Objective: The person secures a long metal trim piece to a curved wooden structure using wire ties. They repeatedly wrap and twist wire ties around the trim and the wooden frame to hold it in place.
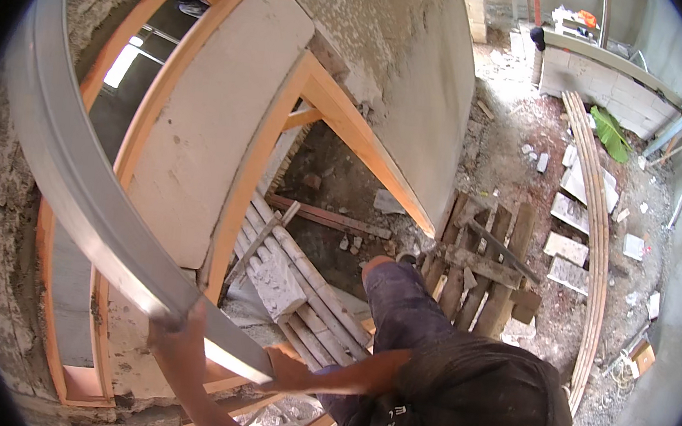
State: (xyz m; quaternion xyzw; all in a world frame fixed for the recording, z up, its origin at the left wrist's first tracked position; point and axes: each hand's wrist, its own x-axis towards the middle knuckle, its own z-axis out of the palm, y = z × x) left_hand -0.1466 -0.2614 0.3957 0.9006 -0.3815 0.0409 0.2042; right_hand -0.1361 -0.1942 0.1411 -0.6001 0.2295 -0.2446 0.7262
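A long grey metal bar with a ridged profile [96, 198] slopes from the upper left down toward me; the fisheye bends its shape. My left hand [179, 339] is closed round its lower edge, a little short of the near end. Right at that end, my right hand [290, 370] grips the bar, its fingers partly hidden. Behind the bar is an orange-brown wooden frame with a narrow opening [156, 84], set in the wall. To its right stands a larger wooden frame [259, 168], beyond a pale wall panel [205, 93].
Below the larger frame lie stacked pale poles [307, 308] with a whitish block [275, 285] on them. A rough plank pallet [484, 264] rests beside my leg [406, 301]. Long thin poles [597, 238], pale slabs [565, 248] and a green leaf [610, 134] lie on the right-hand ground.
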